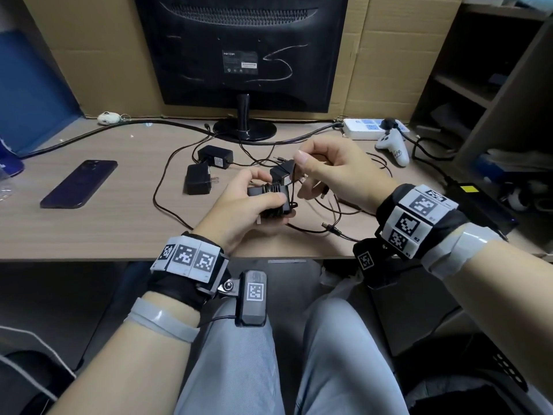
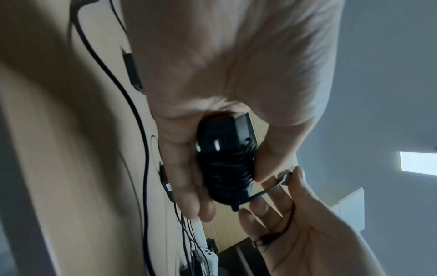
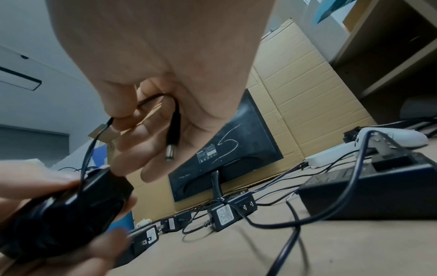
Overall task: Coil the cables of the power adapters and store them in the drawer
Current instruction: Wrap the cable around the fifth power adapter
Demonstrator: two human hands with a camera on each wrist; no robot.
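Head view: a wooden desk [image 1: 89,235] fills the scene, with a black monitor [image 1: 242,49] standing at its back edge, rear side facing the person, against brown cardboard [image 1: 389,55]. One dark phone [image 1: 79,184] lies toward the left edge, with bare desk around it. One white power strip [image 1: 365,128] and one white game controller [image 1: 393,146] sit near the back right corner. One large black power brick [image 1: 478,205] lies at the right edge. Three small black power adapters lie mid-desk among loose, tangled cables [image 1: 167,187]. A fourth adapter [image 1: 269,202], its cable wound around its body, is gripped in the left hand [image 1: 248,211] above the front edge. The right hand [image 1: 332,172] pinches that cable's free end [image 3: 172,130], just beside the adapter.
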